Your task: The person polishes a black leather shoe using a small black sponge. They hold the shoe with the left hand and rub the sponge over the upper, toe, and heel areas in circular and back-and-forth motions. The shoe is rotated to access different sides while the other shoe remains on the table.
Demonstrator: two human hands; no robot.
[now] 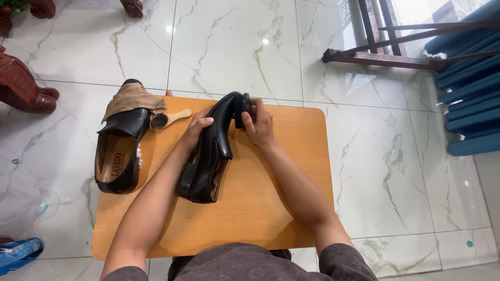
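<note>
A black leather shoe (211, 151) lies tilted on its side on a small wooden table (271, 198). My left hand (197, 127) grips the shoe's upper near its middle. My right hand (258, 125) is closed on a black brush (241, 109) pressed against the shoe's toe. A second black shoe (119, 156) stands upright at the table's left edge, with a tan cloth (133, 99) draped over its toe.
A small wooden-handled dauber brush (169, 118) lies between the two shoes. White marble tile floor surrounds the table. Blue slatted seating (469, 88) and a dark metal frame (385, 54) stand at upper right; carved red-brown furniture legs (23, 86) at left.
</note>
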